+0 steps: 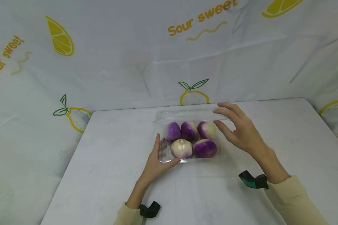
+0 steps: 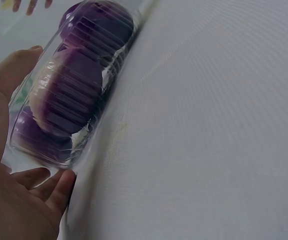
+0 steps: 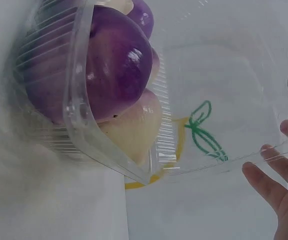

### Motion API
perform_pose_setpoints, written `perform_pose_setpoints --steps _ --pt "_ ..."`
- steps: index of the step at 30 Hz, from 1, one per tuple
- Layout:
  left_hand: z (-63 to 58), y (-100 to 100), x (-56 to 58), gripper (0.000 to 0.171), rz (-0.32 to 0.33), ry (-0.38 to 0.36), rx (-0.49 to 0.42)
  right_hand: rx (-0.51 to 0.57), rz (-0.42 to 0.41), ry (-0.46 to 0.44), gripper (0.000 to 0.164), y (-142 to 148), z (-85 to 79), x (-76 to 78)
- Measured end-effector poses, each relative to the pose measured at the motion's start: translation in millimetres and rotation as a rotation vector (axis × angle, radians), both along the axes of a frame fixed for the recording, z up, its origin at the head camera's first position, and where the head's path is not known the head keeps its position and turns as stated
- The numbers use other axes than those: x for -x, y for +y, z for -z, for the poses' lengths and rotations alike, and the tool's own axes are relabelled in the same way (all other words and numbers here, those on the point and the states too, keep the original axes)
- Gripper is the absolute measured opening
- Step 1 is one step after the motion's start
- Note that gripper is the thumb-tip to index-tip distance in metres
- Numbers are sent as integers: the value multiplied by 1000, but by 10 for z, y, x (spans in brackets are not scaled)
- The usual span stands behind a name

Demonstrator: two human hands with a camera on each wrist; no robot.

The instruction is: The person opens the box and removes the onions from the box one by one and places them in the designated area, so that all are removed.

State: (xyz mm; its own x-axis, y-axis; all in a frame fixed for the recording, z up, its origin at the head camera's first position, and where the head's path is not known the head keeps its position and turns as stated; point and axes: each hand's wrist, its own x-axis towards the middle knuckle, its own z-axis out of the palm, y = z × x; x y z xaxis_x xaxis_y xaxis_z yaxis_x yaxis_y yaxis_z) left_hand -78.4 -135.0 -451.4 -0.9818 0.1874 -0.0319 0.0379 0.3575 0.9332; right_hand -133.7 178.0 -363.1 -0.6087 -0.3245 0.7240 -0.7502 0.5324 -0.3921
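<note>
Bracing a clear box of five glossy purple-and-white vegetables with left hand spread and right hand wide near the far lid.

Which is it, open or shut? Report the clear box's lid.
Open: the lid extends up from the back edge of the box, and the purple-and-white vegetables inside lie uncovered.

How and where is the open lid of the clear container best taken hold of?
Probably pinch the lid at its free upper edge, near the right end, coming from the right: it stands raised, joined along the far side of the container, so that thin edge looks exposed.
</note>
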Motion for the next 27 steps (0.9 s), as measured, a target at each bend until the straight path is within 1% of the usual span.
perform_pose_setpoints --steps 3,4,5,8,12,15,20,25,27 --pt "8 -7 -24 125 2 -5 1 26 13 12 32 1 -6 32" --pt "9 -9 -32 125 1 -7 3 35 16 17 27 -2 -11 44" --pt "12 -12 -40 125 -2 -9 4 39 22 16 27 -4 -16 55" --pt "14 -19 -63 124 -6 -9 7 53 56 10 41 -11 -25 81" --pt "14 -24 -94 124 -8 -5 4 34 101 -46 49 9 -5 104" --pt "9 -21 -115 124 -8 -3 10 21 113 -73 54 31 29 138" --pt "-10 -13 -145 124 -13 -10 18 47 102 -84 59 38 77 220" --pt "-9 -22 -164 124 -14 -3 24 79 92 -119 70 38 121 271" --pt "-8 -28 -172 125 -13 2 27 86 87 -148 76 42 154 292"
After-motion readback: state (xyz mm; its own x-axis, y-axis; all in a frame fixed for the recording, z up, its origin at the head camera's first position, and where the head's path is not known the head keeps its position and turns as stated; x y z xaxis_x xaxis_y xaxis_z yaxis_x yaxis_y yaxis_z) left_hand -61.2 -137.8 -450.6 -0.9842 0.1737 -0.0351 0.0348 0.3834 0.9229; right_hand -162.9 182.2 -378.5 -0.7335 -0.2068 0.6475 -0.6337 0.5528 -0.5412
